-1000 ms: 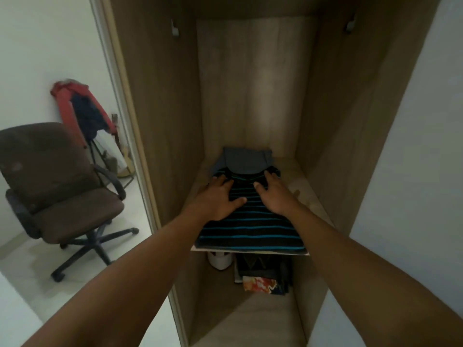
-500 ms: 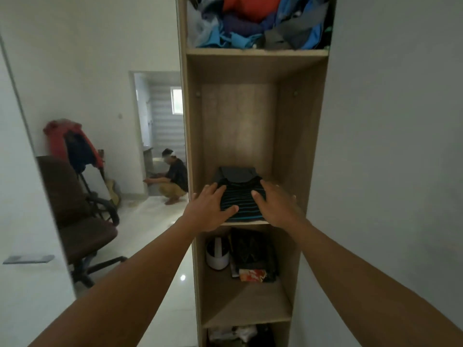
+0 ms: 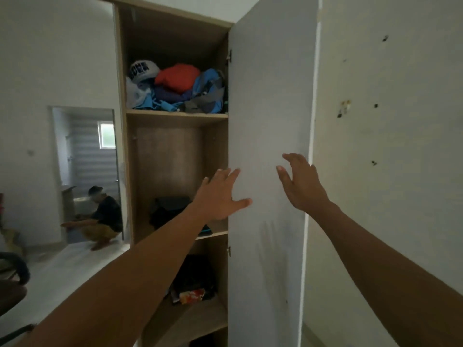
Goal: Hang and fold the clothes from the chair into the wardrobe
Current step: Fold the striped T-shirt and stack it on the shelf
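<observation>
The wooden wardrobe stands open ahead, its white door swung out on the right. Folded dark clothes lie on the middle shelf, partly hidden behind my left forearm. My left hand is raised in front of the shelf opening with fingers spread, holding nothing, its fingertips at the door's inner edge. My right hand is lifted with fingers straight in front of the door near its outer edge; whether it touches the door is unclear. The chair shows only at the bottom left edge.
A loose heap of clothes and a cap fills the top shelf. Bags and a packet sit on the lower shelf. A person crouches in the doorway at left. A marked white wall lies right.
Both hands have lifted off the folded striped shirt and moved up and right toward the door. The view has pulled back and turned right, bringing the door into sight.
</observation>
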Tool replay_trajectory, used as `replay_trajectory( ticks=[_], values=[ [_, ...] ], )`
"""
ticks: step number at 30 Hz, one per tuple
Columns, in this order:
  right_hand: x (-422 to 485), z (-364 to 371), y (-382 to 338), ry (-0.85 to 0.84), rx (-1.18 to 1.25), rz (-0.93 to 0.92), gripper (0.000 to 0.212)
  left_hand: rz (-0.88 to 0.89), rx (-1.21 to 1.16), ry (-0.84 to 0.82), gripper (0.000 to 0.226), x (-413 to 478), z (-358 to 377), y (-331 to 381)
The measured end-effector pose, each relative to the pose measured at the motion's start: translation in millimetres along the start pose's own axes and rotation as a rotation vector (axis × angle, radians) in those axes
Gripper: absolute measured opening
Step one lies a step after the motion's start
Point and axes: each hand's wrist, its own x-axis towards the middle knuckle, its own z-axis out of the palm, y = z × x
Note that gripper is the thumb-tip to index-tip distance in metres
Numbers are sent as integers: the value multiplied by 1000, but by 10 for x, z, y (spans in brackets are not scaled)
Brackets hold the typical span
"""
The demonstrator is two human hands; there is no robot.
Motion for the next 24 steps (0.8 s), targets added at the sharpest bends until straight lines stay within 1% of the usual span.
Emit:
replay_trajectory(
  ticks=[2,3,7,10,13,15,19,21,24],
  values=[
    [-42,-263,178,67,33,5,53,65,2,26,95,130,-27,328],
    [-63,-350,254,70,65,26,52,88,10,32,96,191,-26,470],
    [-106,-489,477,-23,200,151,60,141,27,27,98,390,68,880],
    [-73,-492,563,-67,315,194,64,150,47,46,100,544,151,1024],
    [-49,-469,658,-90,364,164,63,141,84,47,102,648,231,1117],
    [-21,-451,716,-59,396,139,59,127,100,52,104,696,288,1149],
    [33,-430,830,27,533,161,47,104,117,90,108,760,335,1205],
    [54,-392,882,53,579,121,43,103,135,122,111,767,328,1223],
    [93,-300,854,34,652,54,39,118,173,182,116,760,270,1188]
  ],
)
